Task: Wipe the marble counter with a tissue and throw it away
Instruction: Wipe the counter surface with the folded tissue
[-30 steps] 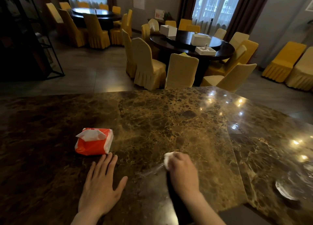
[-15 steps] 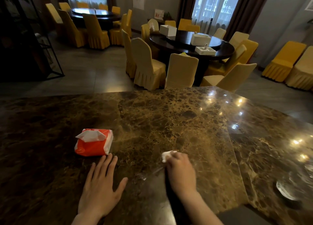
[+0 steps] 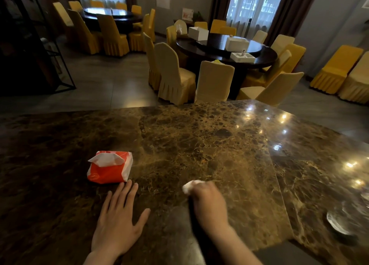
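Observation:
A brown marble counter fills the lower half of the view. My right hand is closed on a crumpled white tissue and presses it onto the marble near the front middle; only the tissue's far end shows past my knuckles. My left hand lies flat on the counter, fingers spread, holding nothing. Just beyond its fingertips sits an orange and white tissue pack with a white sheet sticking out of its top.
A glass dish sits near the counter's right front edge. Beyond the counter stand a dark round table with white boxes, chairs in yellow covers, and a black metal shelf at the left.
My right hand has slid the tissue slightly to the left along the marble. My left hand and the tissue pack have stayed in place.

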A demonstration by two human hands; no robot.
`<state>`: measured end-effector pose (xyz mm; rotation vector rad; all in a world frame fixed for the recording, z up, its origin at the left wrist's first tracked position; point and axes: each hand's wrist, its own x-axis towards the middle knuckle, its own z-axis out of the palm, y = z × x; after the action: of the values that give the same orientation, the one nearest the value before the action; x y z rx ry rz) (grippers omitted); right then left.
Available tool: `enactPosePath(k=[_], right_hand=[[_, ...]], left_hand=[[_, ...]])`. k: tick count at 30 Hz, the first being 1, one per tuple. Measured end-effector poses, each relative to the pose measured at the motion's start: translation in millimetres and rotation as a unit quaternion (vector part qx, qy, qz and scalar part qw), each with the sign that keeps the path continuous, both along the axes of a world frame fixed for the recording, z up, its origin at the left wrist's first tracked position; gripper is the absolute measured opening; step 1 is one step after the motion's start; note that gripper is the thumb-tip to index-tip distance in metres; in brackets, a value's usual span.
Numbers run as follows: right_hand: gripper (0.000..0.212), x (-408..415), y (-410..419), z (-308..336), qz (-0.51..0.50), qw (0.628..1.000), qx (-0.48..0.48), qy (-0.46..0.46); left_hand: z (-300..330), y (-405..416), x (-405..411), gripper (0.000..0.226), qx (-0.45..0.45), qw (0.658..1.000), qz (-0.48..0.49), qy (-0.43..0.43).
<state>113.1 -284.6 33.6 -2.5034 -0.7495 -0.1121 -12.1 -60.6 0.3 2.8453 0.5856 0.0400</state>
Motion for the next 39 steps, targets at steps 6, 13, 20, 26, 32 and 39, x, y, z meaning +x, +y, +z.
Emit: enactPosePath(k=[6, 13, 20, 26, 32, 39], right_hand=[[0.016, 52.5, -39.2, -1.7, -0.225, 0.974, -0.027, 0.019], [0.016, -15.6, 14.4, -26.0, 0.024, 0.999, -0.001, -0.031], [0.012, 59.6, -73.4, -2.5, -0.198, 0.980, -0.031, 0.001], [0.013, 22.8, -7.5, -8.6, -0.169, 0.985, -0.018, -0.013], [0.011, 14.2, -9.8, -12.3, -0.053, 0.998, -0.028, -0.015], [0.021, 17.9, 9.8, 2.5, -0.146, 0.988, -0.054, -0.013]], left_hand=[[0.5, 0.8, 0.3, 0.093, 0.004, 1.000, 0.005, 0.004], [3.8, -0.5, 1.3, 0.087, 0.002, 1.000, 0.004, 0.003], [6.3, -2.8, 1.5, 0.092, 0.008, 1.000, 0.001, 0.002], [3.4, -1.9, 1.9, 0.085, 0.005, 1.000, 0.006, 0.000], [2.0, -2.8, 1.1, 0.087, 0.008, 1.000, -0.001, -0.004], [-4.3, 1.0, 0.9, 0.088, -0.003, 1.000, 0.001, -0.010]])
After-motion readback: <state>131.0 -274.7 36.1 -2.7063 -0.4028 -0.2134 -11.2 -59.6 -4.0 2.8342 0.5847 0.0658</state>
